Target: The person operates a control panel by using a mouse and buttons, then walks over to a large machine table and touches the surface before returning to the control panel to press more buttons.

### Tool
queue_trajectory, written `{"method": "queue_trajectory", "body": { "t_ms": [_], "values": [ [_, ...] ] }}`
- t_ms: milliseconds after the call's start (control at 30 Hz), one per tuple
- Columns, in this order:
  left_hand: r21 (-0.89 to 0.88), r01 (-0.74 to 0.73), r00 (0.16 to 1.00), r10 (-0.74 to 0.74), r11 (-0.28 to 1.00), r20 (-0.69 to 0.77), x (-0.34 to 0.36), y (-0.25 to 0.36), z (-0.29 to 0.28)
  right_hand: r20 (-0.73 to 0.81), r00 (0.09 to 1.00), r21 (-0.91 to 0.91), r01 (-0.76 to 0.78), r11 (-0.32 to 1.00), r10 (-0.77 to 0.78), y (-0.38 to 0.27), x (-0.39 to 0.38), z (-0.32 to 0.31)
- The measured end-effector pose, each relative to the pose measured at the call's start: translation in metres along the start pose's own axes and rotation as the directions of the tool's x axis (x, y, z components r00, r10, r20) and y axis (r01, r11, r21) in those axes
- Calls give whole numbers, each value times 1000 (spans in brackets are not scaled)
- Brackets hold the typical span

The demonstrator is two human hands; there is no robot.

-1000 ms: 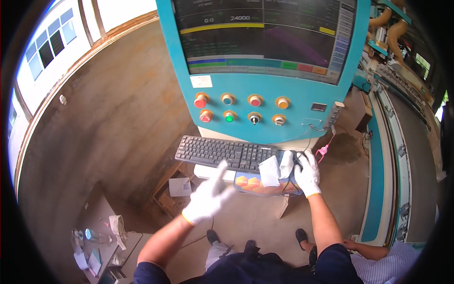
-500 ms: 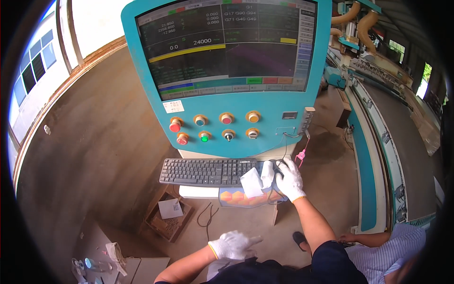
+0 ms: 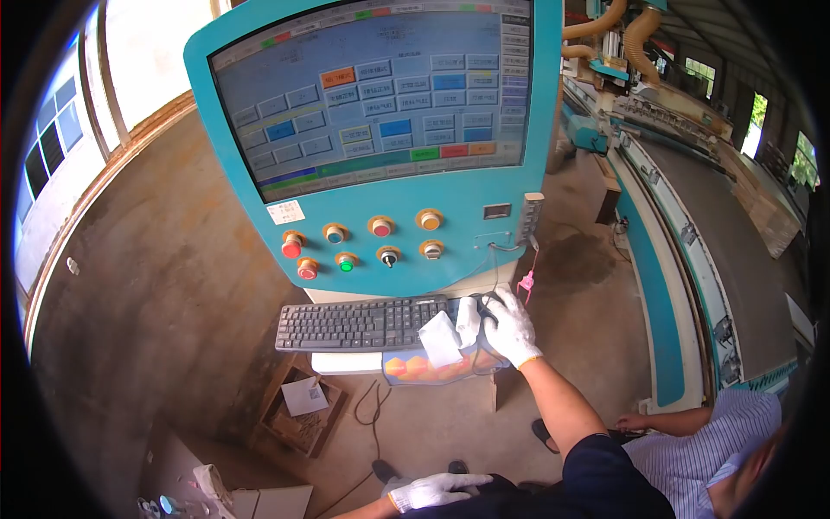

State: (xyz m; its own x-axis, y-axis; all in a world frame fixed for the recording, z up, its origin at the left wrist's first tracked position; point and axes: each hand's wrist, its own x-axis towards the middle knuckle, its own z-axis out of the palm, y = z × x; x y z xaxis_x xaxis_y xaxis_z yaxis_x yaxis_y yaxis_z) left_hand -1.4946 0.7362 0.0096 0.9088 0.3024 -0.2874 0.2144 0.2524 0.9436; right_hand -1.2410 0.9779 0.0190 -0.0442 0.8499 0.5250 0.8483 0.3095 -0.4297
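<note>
My right hand [image 3: 510, 327] in a white glove is resting on the black mouse [image 3: 486, 304], fingers curled over it, just right of the black keyboard [image 3: 363, 323] below the teal console [image 3: 450, 216]; a white cloth [image 3: 441, 339] is lying beside it; my left hand [image 3: 432, 490] is hanging low by my lap, fingers loosely spread, holding nothing.

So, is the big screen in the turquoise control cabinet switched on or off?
On. The big screen is lit and shows rows of coloured rectangular buttons, blue, orange, green and red, on a grey background.
</note>
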Motion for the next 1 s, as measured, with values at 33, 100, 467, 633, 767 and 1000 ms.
{"method": "queue_trajectory", "body": {
  "t_ms": [33, 100, 467, 633, 767, 1000],
  "values": [
    [-33, 6, 1000, -6, 999, 13, 1, -3, 0, -1, 1000, 4, 6, 1000, -6, 0, 0, 0],
    [-67, 11, 1000, -10, 998, 15, 2, -8, -1, -2, 1000, 9, 5, 1000, -5, 0, -1, 0],
    [-72, -5, 997, -1, 997, -83, 6, -19, 3, -20, 999, -15, 40, 999, -41, 3, -2, 1],
    [61, 61, 995, -56, 996, -83, 8, -11, 6, -4, 1000, 15, 27, 1000, -27, 1, -1, -1],
    [98, 47, 998, -43, 994, -40, 10, -11, 4, -4, 999, 23, 34, 999, -34, 4, -1, 1],
    [98, -34, 998, 40, 995, -50, 18, -17, 7, 6, 1000, 10, 24, 1000, -24, 1, -1, -1]
  ]
}}
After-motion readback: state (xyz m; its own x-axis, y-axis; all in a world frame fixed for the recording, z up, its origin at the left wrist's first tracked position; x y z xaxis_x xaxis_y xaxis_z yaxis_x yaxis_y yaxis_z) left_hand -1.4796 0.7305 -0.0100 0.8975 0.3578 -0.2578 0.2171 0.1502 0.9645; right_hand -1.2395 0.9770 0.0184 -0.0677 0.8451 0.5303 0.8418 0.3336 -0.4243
